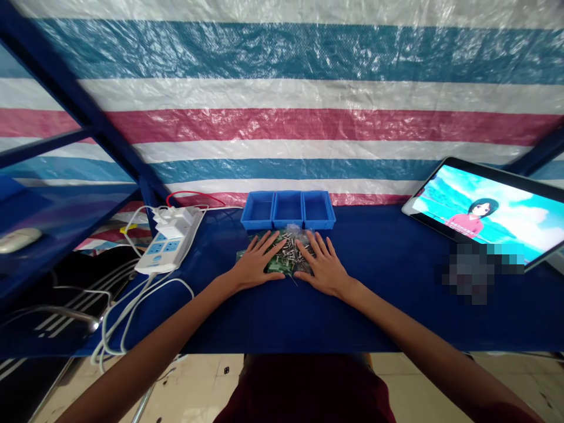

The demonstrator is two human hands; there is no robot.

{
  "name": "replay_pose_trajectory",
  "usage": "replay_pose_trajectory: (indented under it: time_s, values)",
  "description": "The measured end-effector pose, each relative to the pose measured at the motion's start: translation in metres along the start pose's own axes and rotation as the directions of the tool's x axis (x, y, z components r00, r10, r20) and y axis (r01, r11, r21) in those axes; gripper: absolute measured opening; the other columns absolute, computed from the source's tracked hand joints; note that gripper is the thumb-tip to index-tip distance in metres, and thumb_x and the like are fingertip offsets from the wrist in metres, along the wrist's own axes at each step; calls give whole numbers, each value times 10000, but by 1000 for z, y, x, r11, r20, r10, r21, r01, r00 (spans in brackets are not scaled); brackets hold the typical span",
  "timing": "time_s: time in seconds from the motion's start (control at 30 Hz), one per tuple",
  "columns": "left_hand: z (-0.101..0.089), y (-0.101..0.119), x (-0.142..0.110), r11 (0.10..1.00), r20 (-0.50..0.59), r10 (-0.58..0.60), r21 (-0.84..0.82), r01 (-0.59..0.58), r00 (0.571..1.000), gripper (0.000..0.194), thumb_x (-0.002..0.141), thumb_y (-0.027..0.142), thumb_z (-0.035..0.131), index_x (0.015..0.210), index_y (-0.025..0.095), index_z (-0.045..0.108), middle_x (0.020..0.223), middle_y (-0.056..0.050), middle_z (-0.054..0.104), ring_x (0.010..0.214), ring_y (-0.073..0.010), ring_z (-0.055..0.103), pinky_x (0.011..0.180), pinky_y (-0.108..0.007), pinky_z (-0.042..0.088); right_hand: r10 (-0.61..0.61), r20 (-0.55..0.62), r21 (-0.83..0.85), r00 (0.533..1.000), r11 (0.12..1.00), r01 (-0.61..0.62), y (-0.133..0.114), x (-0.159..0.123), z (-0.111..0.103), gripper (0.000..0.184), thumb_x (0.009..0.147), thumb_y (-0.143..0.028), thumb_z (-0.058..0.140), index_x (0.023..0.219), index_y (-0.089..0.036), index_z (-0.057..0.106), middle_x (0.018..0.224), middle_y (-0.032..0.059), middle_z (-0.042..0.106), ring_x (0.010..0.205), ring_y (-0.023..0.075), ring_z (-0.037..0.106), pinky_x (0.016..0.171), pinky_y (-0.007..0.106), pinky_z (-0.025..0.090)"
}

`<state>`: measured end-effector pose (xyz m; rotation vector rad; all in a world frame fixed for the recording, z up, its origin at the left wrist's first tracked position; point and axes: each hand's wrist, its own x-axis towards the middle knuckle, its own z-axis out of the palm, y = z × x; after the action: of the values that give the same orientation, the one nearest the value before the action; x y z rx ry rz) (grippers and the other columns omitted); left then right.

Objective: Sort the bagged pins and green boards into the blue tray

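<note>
My left hand lies with spread fingers over green pieces that look like small circuit boards. Fingers also apart, my right hand rests on the other side of a heap of small metal pieces, which look like screws or pins. Some clear plastic shows at the heap's far edge. Parts of the heap are hidden under both palms. Just beyond my fingertips stand three joined blue bins, the left bin, the middle bin and the right bin.
A white power strip with plugs and looping white cables lies to the left on the blue table. At the right, a tablet-like screen leans, with a blurred patch before it. Striped sheeting hangs behind.
</note>
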<state>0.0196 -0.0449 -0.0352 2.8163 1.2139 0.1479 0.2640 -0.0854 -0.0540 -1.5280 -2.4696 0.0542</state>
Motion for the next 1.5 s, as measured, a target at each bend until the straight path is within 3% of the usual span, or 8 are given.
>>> replay_pose_trajectory:
  time_s: [0.17, 0.33, 0.63, 0.83, 1.1, 1.2, 1.4, 1.5]
  values:
    - [2, -2, -3, 1000, -45, 15, -4, -16, 999, 926, 774, 767, 440, 1516, 301, 140, 1594, -78, 110, 1457, -353, 89, 1154, -565, 98, -108, -59, -14, 992, 994, 107, -3, 1, -7, 808, 871, -701, 355, 1526, -302, 100, 1598, 65, -26, 1456, 358, -25, 1135, 625, 68]
    - [5, 0, -4, 1000, -41, -9, -10, 8, 999, 953, 783, 765, 425, 1523, 253, 113, 1590, -98, 123, 1458, -341, 102, 1158, -545, 131, -251, 4, 10, 968, 968, 251, -5, 6, -7, 763, 894, -682, 324, 1524, -310, 106, 1599, 43, 5, 1458, 341, -25, 1141, 613, 77]
    - [1, 0, -5, 1000, -55, -10, 1, 10, 998, 1038, 763, 776, 440, 1527, 201, 36, 1584, -132, 124, 1460, -327, 99, 1166, -516, 144, -176, -4, 8, 984, 984, 176, 0, 5, -6, 733, 915, -649, 323, 1524, -285, 143, 1597, 61, 41, 1463, 318, 26, 1155, 575, 106]
    - [-3, 7, -5, 991, -100, 125, 51, -120, 987, 789, 835, 698, 429, 1497, 317, 235, 1595, -62, 96, 1460, -347, 65, 1163, -554, 85, -115, -34, 19, 993, 993, 116, -2, 2, -7, 769, 907, -654, 341, 1529, -284, 81, 1596, 71, -42, 1461, 331, -9, 1152, 571, 118]
    - [-7, -2, -5, 991, -41, 132, 29, -130, 990, 789, 853, 688, 407, 1506, 302, 191, 1584, -71, 162, 1456, -324, 134, 1167, -536, 105, -48, -2, 20, 999, 999, 48, 2, 0, -1, 748, 916, -647, 317, 1526, -303, 57, 1598, 65, -42, 1462, 326, 28, 1147, 571, 134]
    - [-10, -2, -11, 996, -66, 79, 38, -77, 995, 788, 850, 687, 415, 1504, 305, 198, 1591, -78, 130, 1457, -337, 116, 1160, -551, 105, -37, -6, 36, 999, 999, 37, 3, -3, -4, 780, 896, -675, 331, 1525, -313, 44, 1594, 63, -85, 1460, 337, -2, 1142, 580, 136]
    - [2, 0, -23, 976, -119, -215, 10, 217, 969, 851, 827, 710, 426, 1514, 324, 102, 1596, -98, 89, 1444, -410, 74, 1085, -679, 128, -13, 28, 44, 1000, 999, 11, 1, -5, -1, 899, 828, -744, 390, 1519, -326, -4, 1590, 57, -114, 1455, 358, -24, 1128, 602, 144]
    - [8, -2, -22, 977, -73, -208, -52, 204, 975, 870, 842, 701, 410, 1518, 312, 25, 1598, -107, 66, 1451, -384, 67, 1100, -641, 166, 6, 31, 47, 1000, 999, -8, 0, -2, 2, 945, 810, -756, 406, 1519, -307, -29, 1588, 65, -119, 1455, 353, -34, 1134, 586, 150]
